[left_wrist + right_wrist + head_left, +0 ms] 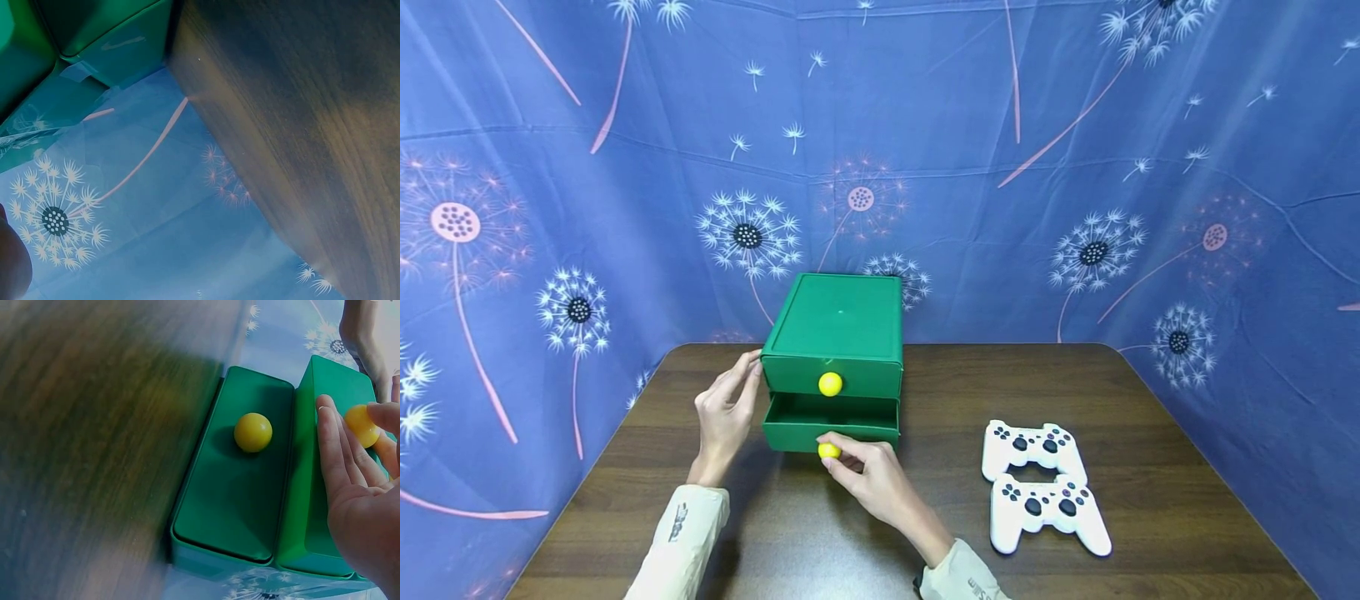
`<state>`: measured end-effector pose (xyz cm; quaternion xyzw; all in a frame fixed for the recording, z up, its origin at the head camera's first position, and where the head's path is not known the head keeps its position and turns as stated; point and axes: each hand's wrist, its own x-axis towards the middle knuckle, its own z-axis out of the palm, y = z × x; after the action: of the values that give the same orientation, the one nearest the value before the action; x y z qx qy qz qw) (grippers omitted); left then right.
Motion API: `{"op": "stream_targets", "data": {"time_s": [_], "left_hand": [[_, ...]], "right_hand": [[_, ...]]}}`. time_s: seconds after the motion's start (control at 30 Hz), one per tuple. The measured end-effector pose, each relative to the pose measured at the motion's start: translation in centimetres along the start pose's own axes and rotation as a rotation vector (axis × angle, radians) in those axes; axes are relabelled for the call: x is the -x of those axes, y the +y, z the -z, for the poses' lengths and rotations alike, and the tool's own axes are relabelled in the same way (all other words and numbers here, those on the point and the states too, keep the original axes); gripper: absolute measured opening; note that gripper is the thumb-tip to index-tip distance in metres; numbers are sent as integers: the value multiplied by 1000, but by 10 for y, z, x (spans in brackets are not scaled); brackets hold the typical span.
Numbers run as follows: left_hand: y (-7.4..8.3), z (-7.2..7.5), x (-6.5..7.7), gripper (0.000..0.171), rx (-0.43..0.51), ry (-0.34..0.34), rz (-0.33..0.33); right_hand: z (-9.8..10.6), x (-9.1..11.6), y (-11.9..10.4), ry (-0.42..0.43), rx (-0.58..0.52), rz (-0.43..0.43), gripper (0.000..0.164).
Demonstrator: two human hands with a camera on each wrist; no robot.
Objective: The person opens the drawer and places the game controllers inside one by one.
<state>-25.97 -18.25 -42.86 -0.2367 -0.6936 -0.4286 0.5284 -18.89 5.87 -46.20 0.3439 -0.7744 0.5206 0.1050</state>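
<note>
A green drawer cabinet (850,312) with two drawers stands at the back of the table. Its lower drawer (790,437) is pulled partly out, and the visible part of its inside holds nothing. My right hand (868,475) pinches the yellow ball knob (829,451) of that drawer between thumb and fingers; the right wrist view shows the same knob (361,425) up close. The upper drawer (872,377), with its own yellow knob (830,384), is closed. With its fingertips, my left hand (726,417) touches the cabinet's left side near the upper front corner.
Two white game controllers (1049,508) lie one in front of the other on the right part of the brown wooden table (1157,467). Behind the table hangs a blue cloth (970,208) with a dandelion print.
</note>
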Motion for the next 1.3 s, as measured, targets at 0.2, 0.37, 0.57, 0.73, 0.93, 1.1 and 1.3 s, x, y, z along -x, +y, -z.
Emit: {"op": "stream_targets", "data": {"time_s": [0.2, 0.37, 0.57, 0.73, 0.93, 1.1, 1.3], "left_hand": [[0, 1, 0, 41, -16, 4, 4], [0, 2, -1, 41, -21, 2, 3], [-1, 2, 0, 41, -17, 0, 3], [-2, 2, 0, 42, -6, -3, 5], [-1, 1, -1, 41, -4, -10, 11], [-1, 1, -1, 41, -9, -2, 10], [0, 1, 0, 40, -9, -2, 12]], "right_hand": [[-2, 0, 0, -3, -13, 21, 23], [-2, 1, -1, -5, -32, 12, 24], [-3, 2, -1, -4, -40, 18, 23], [-3, 2, 0, -4, -39, 27, 23], [-4, 2, 1, 12, -32, 40, 23], [-4, 3, 0, 14, -37, 38, 24], [-5, 3, 1, 32, -31, 62, 23]]}}
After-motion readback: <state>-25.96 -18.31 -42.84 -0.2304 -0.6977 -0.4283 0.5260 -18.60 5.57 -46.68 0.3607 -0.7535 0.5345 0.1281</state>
